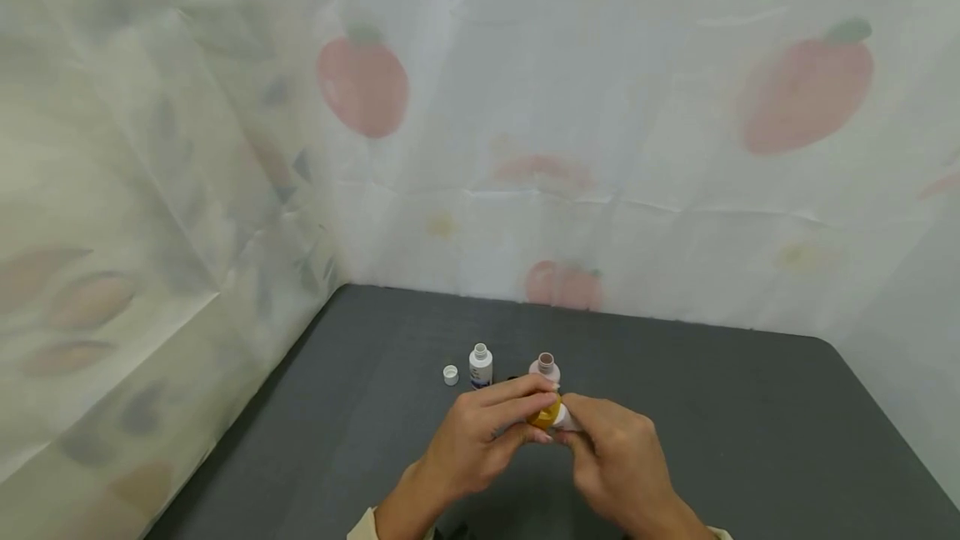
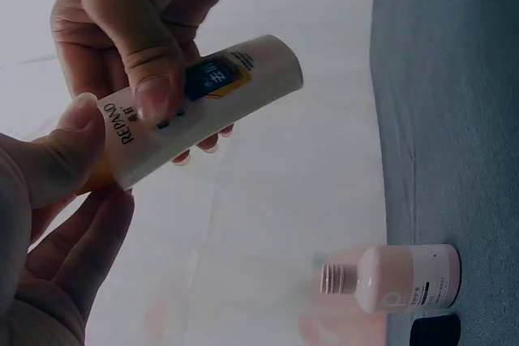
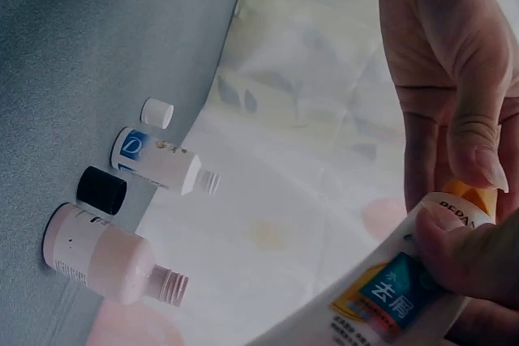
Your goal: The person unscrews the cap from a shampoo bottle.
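Both hands hold a white shampoo bottle (image 2: pixel 235 91) with REPAND lettering and a blue-and-yellow label, tilted above the dark table. My left hand (image 1: pixel 483 436) pinches its orange-yellow cap (image 1: pixel 546 415) between thumb and fingers. Around the white body, my right hand (image 1: pixel 622 452) keeps its thumb over the label side. The cap sits against the bottle's end, partly covered by fingertips. Just beyond the hands stands an uncapped pink bottle (image 3: pixel 105 253) with a bare threaded neck. Beside it is a black cap (image 3: pixel 102 190). Further left, a small white bottle (image 1: pixel 481 363) also stands uncapped.
A white cap (image 1: pixel 450 375) rests on the table left of the white bottle. The dark grey table (image 1: pixel 712 423) meets white sheeting (image 1: pixel 637 148) printed with fruit at its back, with more sheeting (image 1: pixel 112 190) along the left side.
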`<state>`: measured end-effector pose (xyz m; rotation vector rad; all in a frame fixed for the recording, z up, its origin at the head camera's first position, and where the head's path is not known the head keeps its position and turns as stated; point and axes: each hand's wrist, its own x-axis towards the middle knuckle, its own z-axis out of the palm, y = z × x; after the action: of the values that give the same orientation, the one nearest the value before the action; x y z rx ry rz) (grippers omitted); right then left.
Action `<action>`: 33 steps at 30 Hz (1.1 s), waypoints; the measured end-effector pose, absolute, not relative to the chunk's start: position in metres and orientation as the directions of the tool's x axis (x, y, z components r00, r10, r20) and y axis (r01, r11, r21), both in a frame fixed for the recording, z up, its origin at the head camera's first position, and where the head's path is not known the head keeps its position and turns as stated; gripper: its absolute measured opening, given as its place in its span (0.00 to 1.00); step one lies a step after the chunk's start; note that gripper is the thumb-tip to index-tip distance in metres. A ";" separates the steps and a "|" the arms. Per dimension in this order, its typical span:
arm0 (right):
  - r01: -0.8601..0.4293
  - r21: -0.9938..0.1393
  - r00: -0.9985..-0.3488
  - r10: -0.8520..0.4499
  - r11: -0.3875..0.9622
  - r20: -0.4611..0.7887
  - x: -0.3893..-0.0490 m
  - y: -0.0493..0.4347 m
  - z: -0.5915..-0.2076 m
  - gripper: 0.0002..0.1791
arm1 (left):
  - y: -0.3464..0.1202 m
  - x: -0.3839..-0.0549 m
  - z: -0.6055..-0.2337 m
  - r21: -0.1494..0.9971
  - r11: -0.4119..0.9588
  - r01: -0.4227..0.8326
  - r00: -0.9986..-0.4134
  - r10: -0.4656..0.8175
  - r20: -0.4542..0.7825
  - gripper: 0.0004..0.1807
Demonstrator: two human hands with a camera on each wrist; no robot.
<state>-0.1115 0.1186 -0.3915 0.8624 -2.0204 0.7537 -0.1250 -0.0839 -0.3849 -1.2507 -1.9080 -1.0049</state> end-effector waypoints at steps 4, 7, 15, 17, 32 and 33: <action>-0.797 -0.163 -0.398 -0.303 0.581 0.866 -0.114 0.118 -0.394 0.20 | -0.084 -0.124 -0.384 0.170 0.287 0.943 -0.290 0.452 0.844 0.28; -0.813 -0.136 -0.362 -0.307 0.567 0.880 -0.115 0.117 -0.396 0.18 | -0.084 -0.124 -0.384 0.125 0.350 0.928 -0.282 0.446 0.849 0.27; -0.809 -0.139 -0.365 -0.303 0.571 0.880 -0.115 0.116 -0.395 0.06 | -0.085 -0.121 -0.378 0.239 0.349 0.906 -0.380 0.423 0.823 0.28; -0.801 -0.134 -0.366 -0.299 0.583 0.881 -0.115 0.116 -0.394 0.07 | -0.087 -0.120 -0.376 0.264 0.307 0.914 -0.381 0.430 0.818 0.28; -0.823 -0.112 -0.305 -0.265 0.557 0.915 -0.112 0.113 -0.393 0.06 | -0.082 -0.120 -0.374 0.148 0.311 0.939 -0.266 0.385 0.884 0.19; -0.824 -0.105 -0.296 -0.264 0.557 0.918 -0.112 0.113 -0.393 0.01 | -0.081 -0.120 -0.374 0.145 0.317 0.937 -0.265 0.379 0.887 0.18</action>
<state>-0.1120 0.1131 -0.3930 0.8921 -1.8326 0.7324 -0.1199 -0.0812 -0.3740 -1.1758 -1.8051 -0.9063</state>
